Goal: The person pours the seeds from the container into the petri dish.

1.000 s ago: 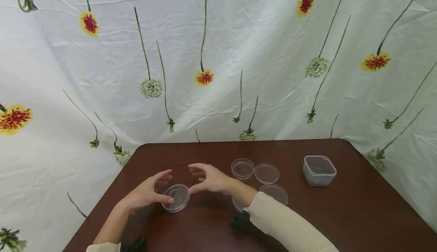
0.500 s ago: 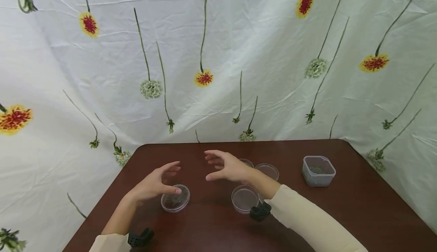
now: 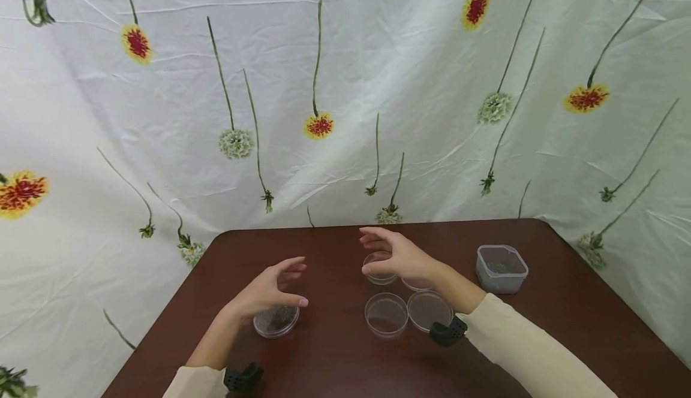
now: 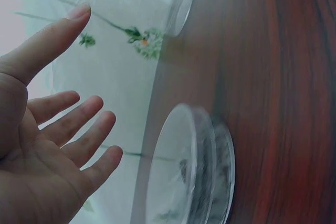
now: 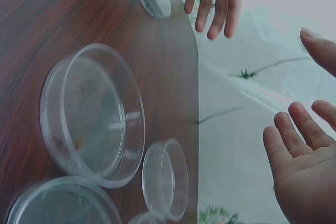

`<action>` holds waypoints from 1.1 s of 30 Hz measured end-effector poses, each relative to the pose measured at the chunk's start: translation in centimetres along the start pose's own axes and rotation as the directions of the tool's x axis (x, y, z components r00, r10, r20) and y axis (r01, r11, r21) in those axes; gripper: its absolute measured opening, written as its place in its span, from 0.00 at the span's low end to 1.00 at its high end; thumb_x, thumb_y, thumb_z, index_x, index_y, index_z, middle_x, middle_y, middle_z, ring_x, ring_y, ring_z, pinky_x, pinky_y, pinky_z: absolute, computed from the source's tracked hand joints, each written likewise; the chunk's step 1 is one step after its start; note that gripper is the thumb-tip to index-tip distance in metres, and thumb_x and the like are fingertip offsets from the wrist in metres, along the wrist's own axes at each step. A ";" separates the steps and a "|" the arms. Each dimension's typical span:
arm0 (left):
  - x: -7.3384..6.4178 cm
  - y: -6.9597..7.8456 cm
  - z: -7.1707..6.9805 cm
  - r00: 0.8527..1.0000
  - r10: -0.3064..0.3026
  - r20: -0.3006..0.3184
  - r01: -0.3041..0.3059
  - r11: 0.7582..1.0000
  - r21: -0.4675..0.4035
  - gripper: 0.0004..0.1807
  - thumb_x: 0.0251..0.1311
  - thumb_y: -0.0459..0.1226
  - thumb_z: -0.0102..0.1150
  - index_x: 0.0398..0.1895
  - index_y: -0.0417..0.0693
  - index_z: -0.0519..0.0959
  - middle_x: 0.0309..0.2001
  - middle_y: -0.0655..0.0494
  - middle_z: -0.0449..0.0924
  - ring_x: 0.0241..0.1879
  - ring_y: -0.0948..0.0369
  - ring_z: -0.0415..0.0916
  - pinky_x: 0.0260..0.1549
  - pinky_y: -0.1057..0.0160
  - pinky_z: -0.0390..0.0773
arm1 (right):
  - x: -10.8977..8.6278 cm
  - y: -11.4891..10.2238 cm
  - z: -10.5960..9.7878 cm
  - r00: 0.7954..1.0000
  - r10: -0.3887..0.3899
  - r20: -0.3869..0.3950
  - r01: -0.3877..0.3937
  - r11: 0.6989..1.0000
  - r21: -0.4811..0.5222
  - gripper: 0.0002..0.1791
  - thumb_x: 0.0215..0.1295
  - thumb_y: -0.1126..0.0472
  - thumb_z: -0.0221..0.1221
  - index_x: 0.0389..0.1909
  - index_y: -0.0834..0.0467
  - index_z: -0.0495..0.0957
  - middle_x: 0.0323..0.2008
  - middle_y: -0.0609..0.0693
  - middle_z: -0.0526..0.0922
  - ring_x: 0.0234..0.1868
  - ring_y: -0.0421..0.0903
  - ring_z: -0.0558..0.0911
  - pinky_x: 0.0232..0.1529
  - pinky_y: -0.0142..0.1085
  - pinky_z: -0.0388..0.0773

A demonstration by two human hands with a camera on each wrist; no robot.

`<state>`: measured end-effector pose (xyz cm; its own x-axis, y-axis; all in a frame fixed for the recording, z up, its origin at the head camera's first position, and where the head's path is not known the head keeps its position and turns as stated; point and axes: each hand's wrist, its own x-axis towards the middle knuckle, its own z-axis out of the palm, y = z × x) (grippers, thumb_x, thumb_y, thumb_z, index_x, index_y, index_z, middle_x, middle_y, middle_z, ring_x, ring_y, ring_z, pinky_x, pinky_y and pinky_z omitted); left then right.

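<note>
My left hand (image 3: 264,290) is held in the air over a lidded petri dish (image 3: 275,324) with dark, fine material inside. In the left wrist view the fingers (image 4: 86,145) are spread, apart from that dish, and hold nothing. My right hand (image 3: 405,259) hovers above a group of clear petri dishes, its thumb and fingers apart with nothing between them. It partly covers the far-left dish (image 3: 380,278) and the far-right dish (image 3: 414,287). Nearer to me lie the near-left dish (image 3: 385,316) and the near-right dish (image 3: 430,310). The right wrist view shows a clear dish (image 5: 94,119) standing open-topped.
A square translucent plastic tub (image 3: 502,269) with some dark material in it stands at the right of the brown table (image 3: 335,362). Behind the table's far edge hangs a white cloth (image 3: 345,182) printed with flowers. Each wrist carries a black camera mount.
My right hand has moved away from the lidded dish, to the right, over the clear dishes. The left hand has lifted off the lidded dish and drifted slightly right. That dish stays in place.
</note>
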<state>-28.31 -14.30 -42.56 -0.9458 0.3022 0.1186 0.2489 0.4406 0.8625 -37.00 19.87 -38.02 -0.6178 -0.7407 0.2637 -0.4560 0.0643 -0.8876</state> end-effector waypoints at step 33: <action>4.0 1.9 10.2 0.998 0.069 0.009 -0.067 0.992 -0.111 0.50 0.51 0.35 0.81 0.76 0.36 0.64 0.70 0.37 0.69 0.69 0.40 0.66 0.67 0.37 0.61 | -9.7 1.5 -10.0 0.959 0.063 -0.276 -0.079 0.996 -0.047 0.43 0.68 0.66 0.68 0.79 0.66 0.56 0.69 0.65 0.67 0.74 0.64 0.63 0.71 0.47 0.63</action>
<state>-29.48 -3.65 -45.46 -0.9246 0.3392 0.1732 0.2874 0.3228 0.9018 -38.14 33.86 -38.13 -0.7981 -0.5220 0.3010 -0.4352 0.1537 -0.8871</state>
